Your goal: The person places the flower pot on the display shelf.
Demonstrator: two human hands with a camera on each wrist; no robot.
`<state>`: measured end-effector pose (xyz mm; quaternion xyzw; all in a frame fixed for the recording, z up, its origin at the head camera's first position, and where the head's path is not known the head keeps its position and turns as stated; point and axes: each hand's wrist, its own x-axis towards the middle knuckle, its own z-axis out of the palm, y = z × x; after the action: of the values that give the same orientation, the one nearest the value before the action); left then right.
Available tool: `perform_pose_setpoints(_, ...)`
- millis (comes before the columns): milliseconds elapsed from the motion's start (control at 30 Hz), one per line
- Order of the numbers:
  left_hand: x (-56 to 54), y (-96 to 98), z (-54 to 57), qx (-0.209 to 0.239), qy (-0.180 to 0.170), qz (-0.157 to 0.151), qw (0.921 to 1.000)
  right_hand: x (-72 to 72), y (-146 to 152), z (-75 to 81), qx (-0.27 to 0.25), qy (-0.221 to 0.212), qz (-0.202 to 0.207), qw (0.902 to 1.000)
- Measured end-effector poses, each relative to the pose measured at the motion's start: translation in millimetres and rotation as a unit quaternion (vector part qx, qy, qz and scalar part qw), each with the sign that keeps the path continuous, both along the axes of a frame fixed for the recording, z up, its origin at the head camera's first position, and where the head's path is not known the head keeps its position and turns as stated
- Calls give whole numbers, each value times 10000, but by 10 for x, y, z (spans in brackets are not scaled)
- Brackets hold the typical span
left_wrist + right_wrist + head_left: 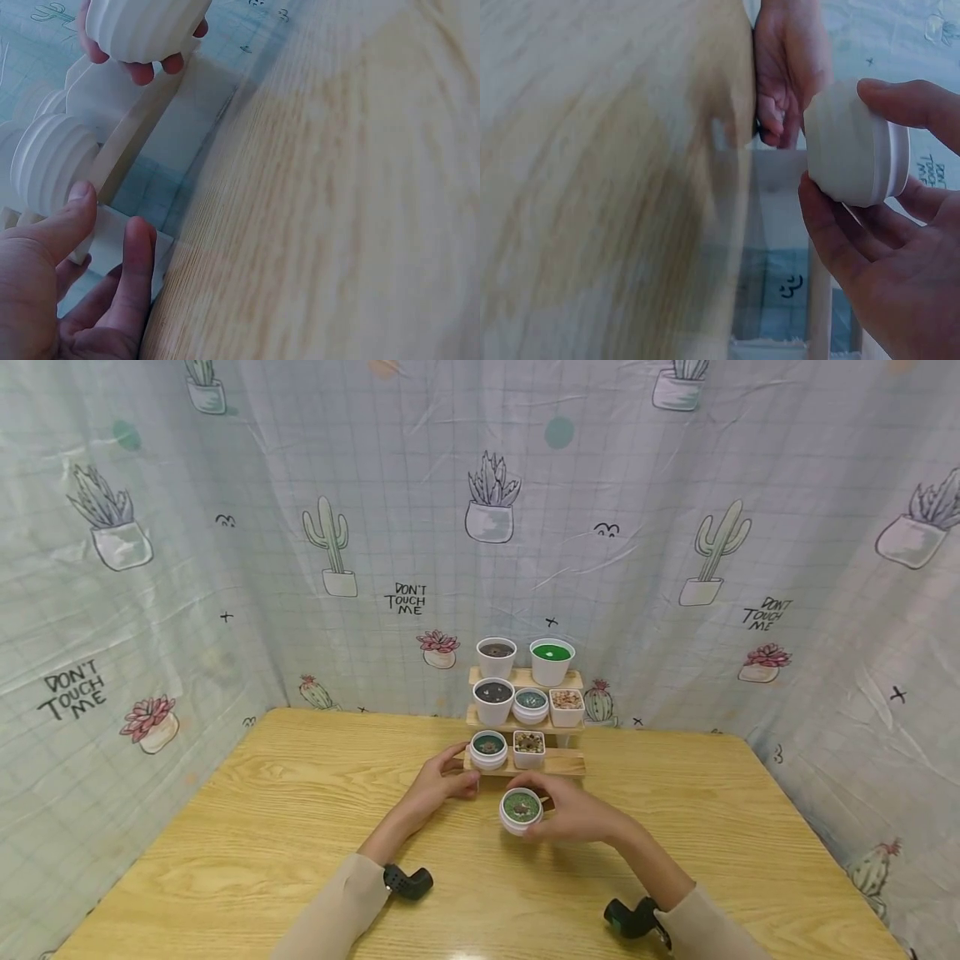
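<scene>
My right hand [573,810] holds a round white pot [521,811] with a green speckled top, in front of a stepped wooden shelf [564,763]. In the right wrist view its thumb and fingers wrap the pot's ribbed white side [847,150]. My left hand [442,783] grips the left end of the lowest step, thumb at the plank's front edge in the left wrist view. Close to it on that step stands a round white pot [489,752] with a dark green top. Beside that sits a square pot [528,750] with a pebbly top.
On the middle step stand a dark-topped pot [493,702], a low round pot [531,707] and a square pebble-topped pot [566,708]. The top step bears a brown-topped pot [496,658] and a green-topped pot [551,663]. A printed curtain [570,577] hangs behind the wooden table [300,810].
</scene>
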<state>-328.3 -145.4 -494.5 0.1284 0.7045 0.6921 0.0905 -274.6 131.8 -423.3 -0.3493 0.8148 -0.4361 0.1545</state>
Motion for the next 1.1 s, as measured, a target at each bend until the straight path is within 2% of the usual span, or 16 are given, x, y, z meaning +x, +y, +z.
perform_pose_setpoints(700, -3, -6, -10, -64, 111, -21, 9999, -78, 284, 108, -41, -32, -190, 9998)
perform_pose_setpoints(1100, -9, -4, -10, -61, -38, -2, 10000, -152, 477, 126, -200, 72, -356, 9991)
